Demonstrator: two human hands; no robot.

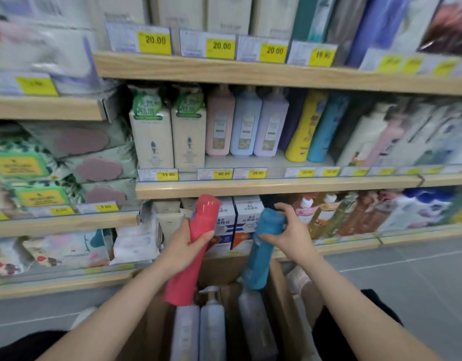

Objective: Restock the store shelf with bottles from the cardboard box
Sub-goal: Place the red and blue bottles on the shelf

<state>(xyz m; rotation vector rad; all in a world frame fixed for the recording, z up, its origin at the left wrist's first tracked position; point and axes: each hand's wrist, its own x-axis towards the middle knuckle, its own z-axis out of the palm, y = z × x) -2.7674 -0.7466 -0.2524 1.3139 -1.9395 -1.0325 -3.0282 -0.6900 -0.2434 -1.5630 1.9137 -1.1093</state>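
Note:
My left hand [184, 246] grips a tall red bottle [191, 259] around its upper half, cap pointing up toward the shelves. My right hand [287, 233] holds a tall blue bottle [261, 254] near its cap, fingers curled round the top. Both bottles hang above the open cardboard box [279, 295] on the floor in front of me. Inside the box lie several pale lilac pump bottles [211, 329]. The wooden store shelf [250, 187] ahead carries a row of bottles, among them a yellow one [304, 128] and a blue one [326, 128].
Price tags line the shelf edges [223, 174]. The left bay holds soft tissue and wipe packs [94, 168]. White cartons [247, 220] stand on the lower shelf behind the bottles I hold. Grey floor [407, 269] stretches to the right; my knees flank the box.

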